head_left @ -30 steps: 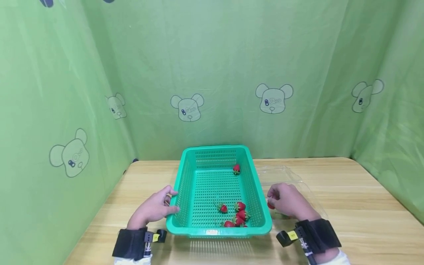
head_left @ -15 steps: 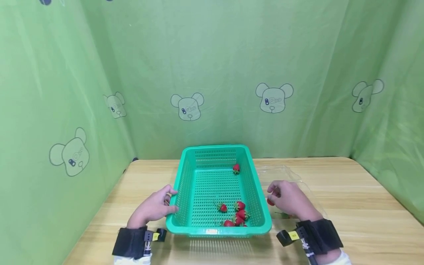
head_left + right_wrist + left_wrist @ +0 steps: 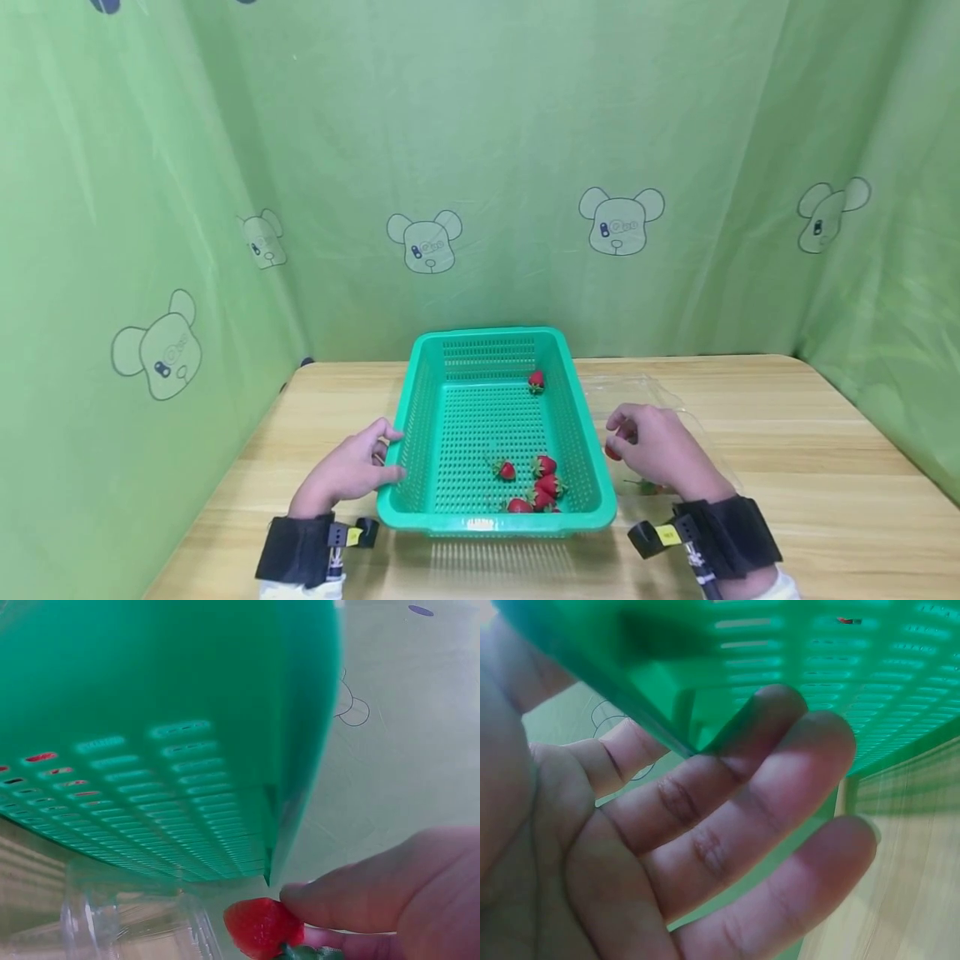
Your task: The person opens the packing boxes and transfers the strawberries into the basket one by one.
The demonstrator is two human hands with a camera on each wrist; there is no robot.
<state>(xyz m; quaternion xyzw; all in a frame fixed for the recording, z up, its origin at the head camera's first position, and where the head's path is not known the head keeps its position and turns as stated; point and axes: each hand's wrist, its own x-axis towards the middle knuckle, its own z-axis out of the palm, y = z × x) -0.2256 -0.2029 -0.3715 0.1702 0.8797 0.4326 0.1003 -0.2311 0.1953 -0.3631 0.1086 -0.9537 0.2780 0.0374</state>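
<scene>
A green perforated basket is in the middle of the table. On its left rim, my left hand grips with thumb and index finger. In the left wrist view the other fingers lie against the basket's outer side. Just outside the right rim, my right hand pinches a strawberry between thumb and finger, its green cap pointing back toward the palm. Inside the basket several strawberries cluster at the near right. A single strawberry lies left of them, another strawberry at the far right.
Right of the basket stands a clear plastic container, partly hidden by my right hand; a strawberry shows beneath that hand. The wooden table ends at a green curtain behind and at both sides.
My right hand has shifted slightly up and away from me with the strawberry, showing more of the strawberry beneath it. The left hand and basket look the same.
</scene>
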